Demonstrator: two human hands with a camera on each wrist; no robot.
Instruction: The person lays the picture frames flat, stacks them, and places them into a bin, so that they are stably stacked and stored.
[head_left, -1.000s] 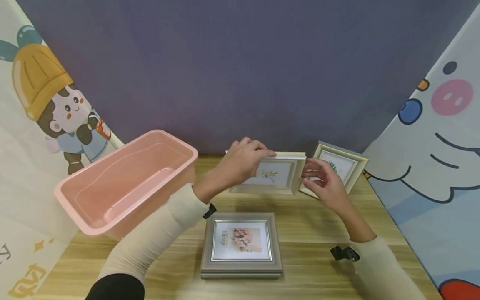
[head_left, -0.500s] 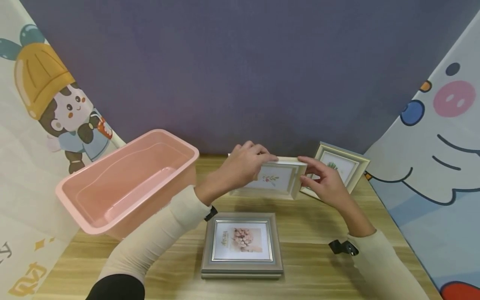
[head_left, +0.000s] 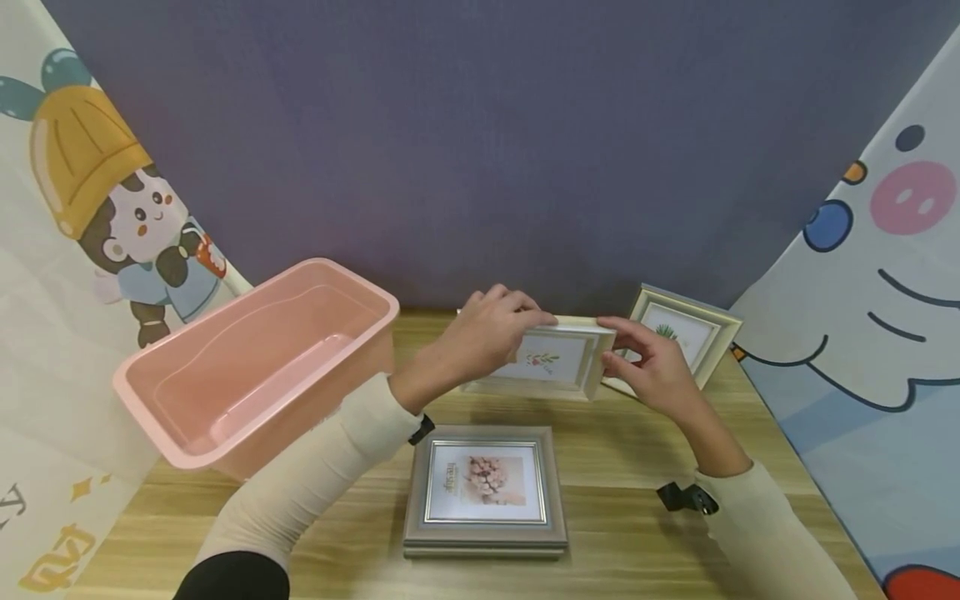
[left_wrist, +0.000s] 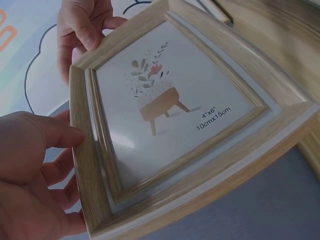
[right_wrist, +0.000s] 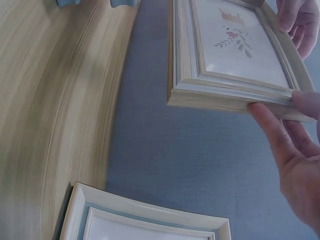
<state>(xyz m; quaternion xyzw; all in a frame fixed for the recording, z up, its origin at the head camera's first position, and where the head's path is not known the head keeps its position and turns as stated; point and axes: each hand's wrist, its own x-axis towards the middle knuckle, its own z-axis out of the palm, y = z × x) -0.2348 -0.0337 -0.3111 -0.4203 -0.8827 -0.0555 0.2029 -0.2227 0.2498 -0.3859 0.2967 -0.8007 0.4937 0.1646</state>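
Between both hands stands a pale wood-toned picture frame (head_left: pixel 553 358), roughly upright with its picture side toward me. Its print shows a plant in a small legged planter (left_wrist: pixel 159 102), with size lettering beneath. My left hand (head_left: pixel 491 329) grips the top edge, thumb on the front and fingers behind. At the right side, near the upper corner, my right hand (head_left: pixel 656 362) pinches the frame between thumb and fingers, as the right wrist view also shows. Whether the lower edge touches the table cannot be told. My left hand hides the frame's upper left part.
A second picture frame (head_left: pixel 697 329) leans against the dark back wall (head_left: pixel 480 150) at the right. Nearer me, a grey-silver picture frame (head_left: pixel 420 492) with a flower print lies flat on the wooden table (head_left: pixel 622 533). The pink bin (head_left: pixel 352 367) stands at the left.
My right hand has closed onto the right side of the held frame, having been loosely beside it. The frame's top edge has come slightly lower and nearer me. Other things stay put.
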